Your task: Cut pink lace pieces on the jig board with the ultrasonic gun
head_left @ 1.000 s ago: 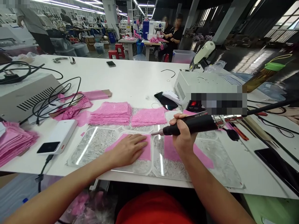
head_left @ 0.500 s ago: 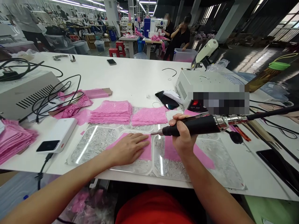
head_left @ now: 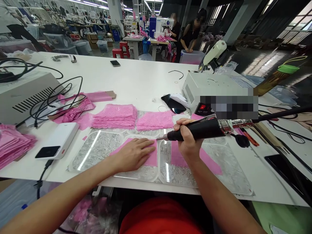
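Head cam: R hand clamped round blk tool; L hand flat atop pink fabric. Display beyond R hand, txt illegible.

Worktable: white worktable across the foreground
Seating: red plastic stools standing just left of a sewing table
Light: bright ceiling tube lights in rows running toward the far end
Windows: barred windows at right, letting in daylight
Floor: dark, glossy floor streaked with pale reflections
Pillars: one grey-white pillar left of centre, another at right, slanting in this view
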Demonstrator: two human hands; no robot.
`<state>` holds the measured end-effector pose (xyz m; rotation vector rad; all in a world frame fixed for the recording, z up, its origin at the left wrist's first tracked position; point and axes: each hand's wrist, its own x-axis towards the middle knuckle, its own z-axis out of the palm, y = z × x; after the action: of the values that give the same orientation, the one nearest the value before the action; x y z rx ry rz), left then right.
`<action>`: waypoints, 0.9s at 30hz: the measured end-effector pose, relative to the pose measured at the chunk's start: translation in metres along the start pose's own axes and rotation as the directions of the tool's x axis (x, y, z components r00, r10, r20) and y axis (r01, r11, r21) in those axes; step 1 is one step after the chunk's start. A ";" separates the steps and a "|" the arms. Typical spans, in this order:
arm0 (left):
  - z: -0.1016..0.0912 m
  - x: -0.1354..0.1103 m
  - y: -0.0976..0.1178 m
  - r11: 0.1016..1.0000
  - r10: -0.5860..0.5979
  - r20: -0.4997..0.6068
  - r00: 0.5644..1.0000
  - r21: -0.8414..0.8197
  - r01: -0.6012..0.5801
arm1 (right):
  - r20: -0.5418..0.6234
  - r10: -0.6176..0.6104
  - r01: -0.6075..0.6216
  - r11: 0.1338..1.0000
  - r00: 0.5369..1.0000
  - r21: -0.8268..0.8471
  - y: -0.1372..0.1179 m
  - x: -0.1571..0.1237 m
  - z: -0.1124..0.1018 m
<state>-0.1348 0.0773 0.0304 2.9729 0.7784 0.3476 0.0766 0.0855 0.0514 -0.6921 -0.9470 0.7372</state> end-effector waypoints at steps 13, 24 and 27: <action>-0.004 -0.002 0.005 1.000 0.010 -0.059 0.998 0.026 -0.008 | -0.052 0.037 -0.035 0.999 0.998 0.033 -0.007 0.000 -0.006; 0.012 -0.022 0.055 0.995 -0.073 -0.178 0.981 -0.074 0.060 | 0.005 0.065 -0.065 0.996 0.998 0.053 -0.012 -0.003 -0.009; 0.015 -0.024 0.057 0.996 -0.079 -0.215 0.973 -0.068 0.065 | 0.025 0.065 -0.067 0.994 0.998 0.081 -0.012 -0.005 -0.009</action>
<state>-0.1242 0.0161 0.0165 2.8736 0.8756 0.6893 0.0855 0.0732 0.0551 -0.6474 -0.9125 0.8391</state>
